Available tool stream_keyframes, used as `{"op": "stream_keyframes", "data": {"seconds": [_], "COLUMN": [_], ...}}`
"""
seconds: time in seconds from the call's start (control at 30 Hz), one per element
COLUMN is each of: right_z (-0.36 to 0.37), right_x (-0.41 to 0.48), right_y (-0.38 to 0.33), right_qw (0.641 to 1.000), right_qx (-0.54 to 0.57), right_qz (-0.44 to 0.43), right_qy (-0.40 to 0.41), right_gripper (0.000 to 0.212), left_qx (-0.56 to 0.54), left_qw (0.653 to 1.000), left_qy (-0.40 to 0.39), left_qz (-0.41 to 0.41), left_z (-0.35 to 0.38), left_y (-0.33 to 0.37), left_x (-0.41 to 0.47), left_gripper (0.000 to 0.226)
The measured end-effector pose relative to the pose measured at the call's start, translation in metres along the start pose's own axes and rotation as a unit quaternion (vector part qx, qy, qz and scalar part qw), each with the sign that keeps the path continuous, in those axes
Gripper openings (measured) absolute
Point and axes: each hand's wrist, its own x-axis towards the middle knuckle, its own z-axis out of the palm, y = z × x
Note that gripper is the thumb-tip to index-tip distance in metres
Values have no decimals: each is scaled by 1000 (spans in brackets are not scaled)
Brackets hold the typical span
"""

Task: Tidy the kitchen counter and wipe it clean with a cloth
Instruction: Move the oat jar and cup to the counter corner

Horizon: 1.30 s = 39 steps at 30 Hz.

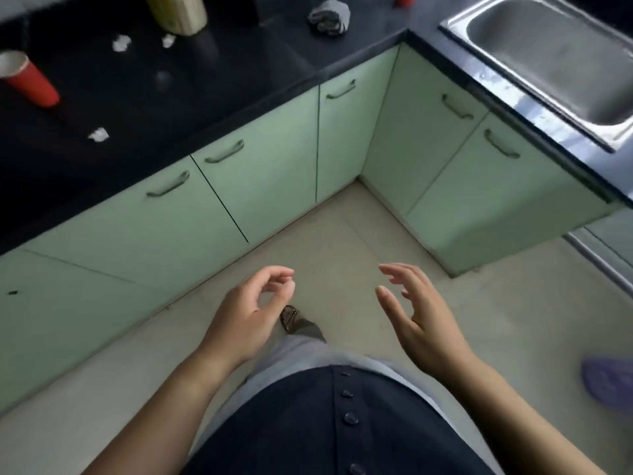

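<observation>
- Well beyond the fingertips, on the black counter (191, 108), lies the crumpled grey cloth (329, 16).
- The left hand (246, 317) curls loosely, empty.
- The right hand (421, 320) is spread, empty.

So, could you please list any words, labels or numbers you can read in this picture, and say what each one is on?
No text can be read.
Yellowish bottle on the counter: too blurred to show any label.
Red cup: no print visible.
</observation>
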Motion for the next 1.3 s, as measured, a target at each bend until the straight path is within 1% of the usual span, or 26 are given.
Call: {"op": "stream_keyframes", "data": {"seconds": [0.1, 0.13, 0.23, 0.33, 0.5, 0.6, 0.77, 0.87, 0.93, 1.0, 1.07, 1.13, 1.2, 1.3], "right_z": [7, 10, 22, 35, 61, 78, 100, 107, 111, 115, 118, 123, 130, 141], "right_x": [70, 94, 152, 192, 268, 330, 458, 534, 583, 628, 666, 701, 732, 765], "right_y": [-34, -45, -72, -87, -109, -132, -187, -229, -258, -285, -311, -334, -353, -367], "right_qw": [999, 998, 996, 992, 983, 975, 960, 950, 942, 935, 934, 938, 944, 961], "right_qx": [9, 8, 9, 15, 10, 8, 1, -9, -16, -24, -33, -36, -45, -91], "right_qz": [-37, -53, -80, -92, -118, -148, -212, -262, -297, -333, -348, -344, -326, -259], "right_qy": [-14, -23, -49, -80, -140, -163, -182, -171, -157, -124, -80, -34, -8, -35], "right_gripper": [51, 51, 51, 51, 46, 47, 50, 52, 47, 39, 38, 39, 41, 46], "left_qx": [17, 22, 15, 9, -9, -23, -20, -11, 5, 22, 42, 64, 88, 122], "left_qw": [999, 999, 997, 995, 986, 979, 968, 965, 964, 964, 965, 965, 964, 966], "left_qy": [17, 29, 75, 98, 149, 178, 226, 242, 250, 256, 253, 253, 251, 227], "left_qz": [22, 26, 8, -29, -81, -98, -108, -102, -87, -70, -51, -29, -6, 13], "left_z": [-44, -59, -94, -116, -148, -172, -232, -271, -297, -322, -344, -367, -392, -423], "left_y": [17, 20, 18, 6, -11, -16, -9, 4, 14, 24, 34, 42, 50, 57], "left_x": [51, 66, 101, 117, 148, 182, 265, 315, 349, 381, 408, 436, 466, 510], "left_gripper": [31, 33, 27, 21, 21, 21, 23, 25, 26, 26, 28, 28, 28, 30]}}
